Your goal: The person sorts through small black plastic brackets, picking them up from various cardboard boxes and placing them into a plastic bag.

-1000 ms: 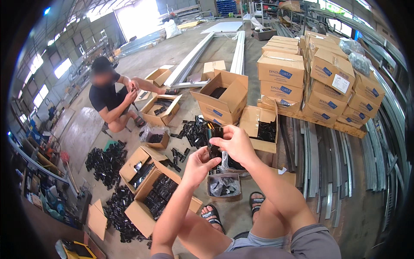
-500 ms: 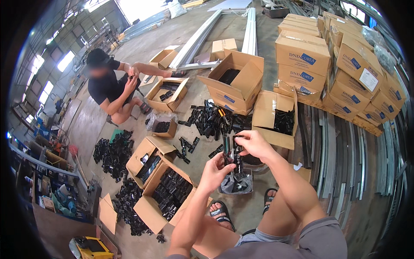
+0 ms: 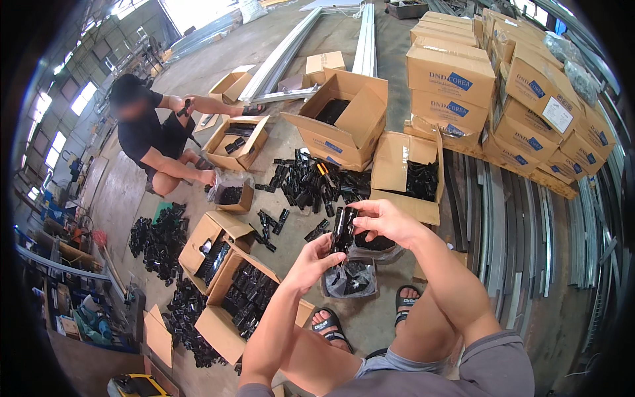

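Observation:
My left hand point(image 3: 313, 262) is closed on the lower end of glossy black tube-like parts point(image 3: 342, 230), held upright in front of me. With fingertips pinched, my right hand point(image 3: 378, 221) grips their upper right side. They stand side by side and touch; whether they are joined I cannot tell. Just below my hands is a plastic-lined container point(image 3: 350, 278) of small black pieces, with a second lined container point(image 3: 374, 241) of dark pieces behind it, partly hidden by my right hand. Farther off lies a heap of black parts point(image 3: 307, 182) with an orange-handled tool point(image 3: 323, 169) on it.
Open cartons of black parts stand at left point(image 3: 228, 331) and right point(image 3: 405, 173), with a large carton point(image 3: 344, 122) beyond. Loose parts point(image 3: 188, 324) cover the floor at left. A co-worker point(image 3: 149, 132) crouches far left. Stacked boxes point(image 3: 450, 83) and metal profiles point(image 3: 509, 231) occupy the right.
The black parts in my two hands, apart before, have come together side by side. The co-worker's one hand has lowered to the small lined box. The whole view has shifted slightly.

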A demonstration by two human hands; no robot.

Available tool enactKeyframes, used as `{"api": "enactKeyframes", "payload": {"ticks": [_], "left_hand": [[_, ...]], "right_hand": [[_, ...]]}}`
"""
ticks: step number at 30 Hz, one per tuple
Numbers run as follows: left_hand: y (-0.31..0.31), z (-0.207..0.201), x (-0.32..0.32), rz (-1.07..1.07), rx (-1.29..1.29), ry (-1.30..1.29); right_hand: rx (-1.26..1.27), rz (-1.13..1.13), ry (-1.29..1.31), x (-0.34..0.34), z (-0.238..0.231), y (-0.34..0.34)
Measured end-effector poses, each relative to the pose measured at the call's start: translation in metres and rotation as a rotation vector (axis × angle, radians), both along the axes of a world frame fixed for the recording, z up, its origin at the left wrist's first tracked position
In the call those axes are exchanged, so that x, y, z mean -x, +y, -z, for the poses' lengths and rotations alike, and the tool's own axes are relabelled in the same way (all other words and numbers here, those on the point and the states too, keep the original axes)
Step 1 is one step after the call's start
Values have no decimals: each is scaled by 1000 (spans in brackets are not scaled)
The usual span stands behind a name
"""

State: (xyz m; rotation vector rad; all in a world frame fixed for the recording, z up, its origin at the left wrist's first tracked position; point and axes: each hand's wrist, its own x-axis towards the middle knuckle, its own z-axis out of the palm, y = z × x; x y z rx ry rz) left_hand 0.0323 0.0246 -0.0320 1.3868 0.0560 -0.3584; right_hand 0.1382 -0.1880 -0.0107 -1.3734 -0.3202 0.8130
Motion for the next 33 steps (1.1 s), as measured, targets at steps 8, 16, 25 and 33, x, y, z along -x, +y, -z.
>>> {"api": "enactKeyframes", "payload": {"ticks": [8,16,25,33], "left_hand": [[-9,-7,17,64,-26,-77],[-24,-16,33,20,-187,-98],[-26,-20,40,15,-79,-90],[-24,-22,41,18,34,-32]], "right_hand": [[13,178,-289,24,8,8],[112,240,-320,52,-10,7],[-36,299,-253,63,-12,3],[-183,286,-132,66,-10,7]]}}
